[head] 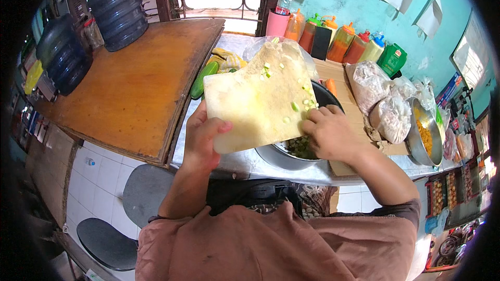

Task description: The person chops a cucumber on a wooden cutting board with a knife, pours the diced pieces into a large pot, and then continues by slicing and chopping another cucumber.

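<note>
My left hand [203, 136] grips the lower left corner of a pale, worn cutting board [250, 105], thumb on its face. The board is tilted over a dark-rimmed metal pot [289, 162]. Small green and white vegetable pieces [295, 106] cling to the board, mostly along its right edge. My right hand [332, 132] is at that edge, fingers curled over the pot's opening; whether they hold a piece cannot be told. Chopped vegetables [300, 146] lie in the pot, partly hidden by the board and hand. A green cucumber [205, 80] lies behind the board's left side.
A raised wooden board [129, 89] with large water bottles [119, 11] stands left. Squeeze sauce bottles [341, 43] line the wall. Filled plastic bags [391, 119] and a metal bowl of orange shreds [425, 136] stand right. A carrot [331, 86] lies behind the pot.
</note>
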Motion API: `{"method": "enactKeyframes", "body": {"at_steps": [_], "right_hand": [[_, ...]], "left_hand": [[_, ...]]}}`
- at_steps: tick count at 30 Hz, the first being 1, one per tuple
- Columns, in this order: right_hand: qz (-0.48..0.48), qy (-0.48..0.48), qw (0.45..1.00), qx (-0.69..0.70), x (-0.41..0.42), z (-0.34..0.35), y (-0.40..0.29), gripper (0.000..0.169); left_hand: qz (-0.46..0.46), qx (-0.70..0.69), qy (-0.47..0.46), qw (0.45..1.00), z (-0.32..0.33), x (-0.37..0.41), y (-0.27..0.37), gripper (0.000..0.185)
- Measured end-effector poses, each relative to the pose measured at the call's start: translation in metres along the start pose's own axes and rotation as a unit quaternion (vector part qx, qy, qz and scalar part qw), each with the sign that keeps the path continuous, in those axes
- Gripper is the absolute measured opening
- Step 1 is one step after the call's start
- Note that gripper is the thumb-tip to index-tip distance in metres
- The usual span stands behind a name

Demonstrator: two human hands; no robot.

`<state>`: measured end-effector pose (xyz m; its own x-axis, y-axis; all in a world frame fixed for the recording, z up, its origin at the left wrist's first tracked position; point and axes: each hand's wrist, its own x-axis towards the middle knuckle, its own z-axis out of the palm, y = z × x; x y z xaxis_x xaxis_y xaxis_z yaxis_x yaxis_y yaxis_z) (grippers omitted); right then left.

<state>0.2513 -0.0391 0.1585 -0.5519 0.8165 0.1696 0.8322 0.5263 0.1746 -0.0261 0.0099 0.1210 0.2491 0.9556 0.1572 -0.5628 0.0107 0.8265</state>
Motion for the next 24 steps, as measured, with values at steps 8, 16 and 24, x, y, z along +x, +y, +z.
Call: {"method": "enactKeyframes", "body": {"at_steps": [8, 16, 24], "right_hand": [[0.04, 0.221, 0.929, 0.293, 0.088, -0.02, 0.025, 0.017], [-0.087, 0.275, 0.936, 0.202, 0.073, 0.009, 0.002, 0.028], [-0.033, 0.169, 0.973, 0.154, -0.004, 0.005, 0.02, 0.009]], "left_hand": [[0.025, 0.022, -0.018, 0.999, 0.01, -0.006, 0.009, 0.059], [0.07, 0.05, -0.006, 0.996, 0.011, -0.016, 0.02, 0.057], [0.101, 0.02, 0.006, 0.995, -0.004, -0.012, 0.017, 0.065]]}}
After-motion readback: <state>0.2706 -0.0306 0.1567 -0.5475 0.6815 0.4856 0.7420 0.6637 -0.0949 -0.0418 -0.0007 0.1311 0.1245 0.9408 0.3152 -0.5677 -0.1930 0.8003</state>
